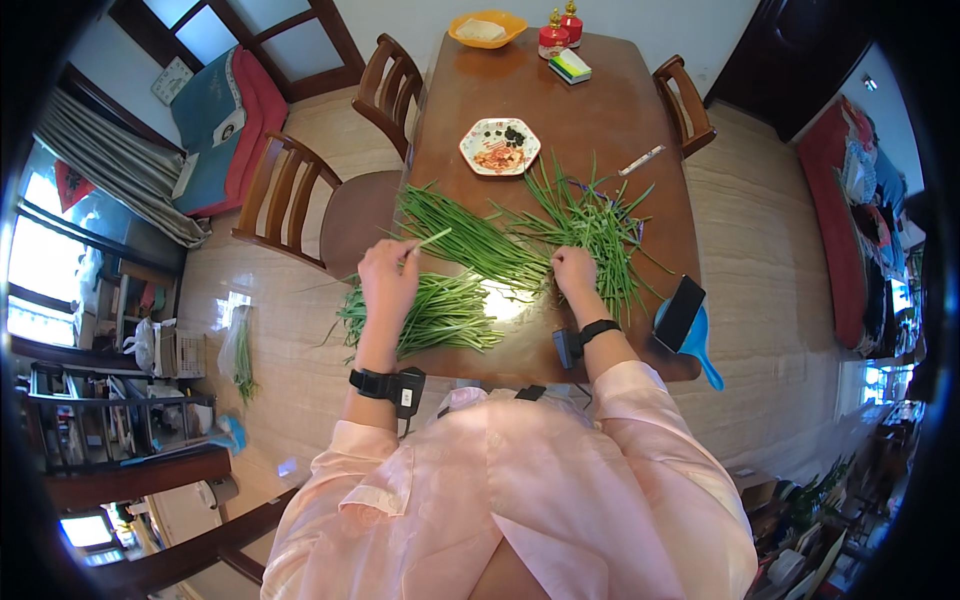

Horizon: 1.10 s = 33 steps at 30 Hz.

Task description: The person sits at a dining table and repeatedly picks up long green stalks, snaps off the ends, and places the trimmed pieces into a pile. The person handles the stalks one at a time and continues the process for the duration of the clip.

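My left hand [390, 274] is closed on the end of a single green stalk [435, 238], above the left edge of a wooden table [600, 105]. Below it lies a pile of green stalks [442, 315], pale ends to the right. A second bundle of green stalks [472, 236] slants across the table's middle. My right hand [575, 271] is at that bundle's pale ends, fingers curled; whether it holds anything is hidden. A looser, tangled heap of greens [600, 225] spreads just behind and right of it.
A patterned plate with food [500, 148] stands behind the greens. On the right are a chopsticks-like packet [642, 160] and a phone [679, 313] on a blue plastic dustpan [701, 345]. An orange basket [487, 28], red containers [553, 39] and a tissue pack [570, 67] stand at the far end. Wooden chairs [289, 195] flank the table.
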{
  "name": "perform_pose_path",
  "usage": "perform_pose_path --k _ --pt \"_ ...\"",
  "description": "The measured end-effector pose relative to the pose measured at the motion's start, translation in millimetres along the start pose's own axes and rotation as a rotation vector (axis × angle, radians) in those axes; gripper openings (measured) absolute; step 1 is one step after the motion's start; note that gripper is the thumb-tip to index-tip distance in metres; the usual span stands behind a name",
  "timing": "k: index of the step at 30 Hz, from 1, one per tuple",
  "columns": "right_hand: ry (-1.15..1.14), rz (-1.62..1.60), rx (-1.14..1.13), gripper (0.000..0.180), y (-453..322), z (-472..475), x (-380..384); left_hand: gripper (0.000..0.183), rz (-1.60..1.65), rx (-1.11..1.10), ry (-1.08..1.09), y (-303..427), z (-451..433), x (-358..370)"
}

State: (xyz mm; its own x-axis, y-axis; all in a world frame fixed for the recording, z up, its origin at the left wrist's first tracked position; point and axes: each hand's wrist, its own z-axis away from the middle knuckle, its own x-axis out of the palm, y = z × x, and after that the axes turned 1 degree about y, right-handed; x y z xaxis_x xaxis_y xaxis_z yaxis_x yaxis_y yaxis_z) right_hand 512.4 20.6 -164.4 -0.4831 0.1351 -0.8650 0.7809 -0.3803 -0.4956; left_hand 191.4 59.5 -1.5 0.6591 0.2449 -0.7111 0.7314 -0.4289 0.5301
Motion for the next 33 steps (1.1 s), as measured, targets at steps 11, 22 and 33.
perform_pose_path --k 11,22,33 --pt "-0.091 0.165 -0.051 0.015 -8 -21 15 0.041 -0.085 0.031 -0.158 -54 87 80" --pt "0.036 -0.499 -0.257 0.013 -38 23 -143 0.032 0.227 0.29 -0.162 73 -10 100" --pt "0.143 -1.055 0.053 0.025 -34 57 -134 0.022 0.49 -0.077 -0.391 146 3 127"
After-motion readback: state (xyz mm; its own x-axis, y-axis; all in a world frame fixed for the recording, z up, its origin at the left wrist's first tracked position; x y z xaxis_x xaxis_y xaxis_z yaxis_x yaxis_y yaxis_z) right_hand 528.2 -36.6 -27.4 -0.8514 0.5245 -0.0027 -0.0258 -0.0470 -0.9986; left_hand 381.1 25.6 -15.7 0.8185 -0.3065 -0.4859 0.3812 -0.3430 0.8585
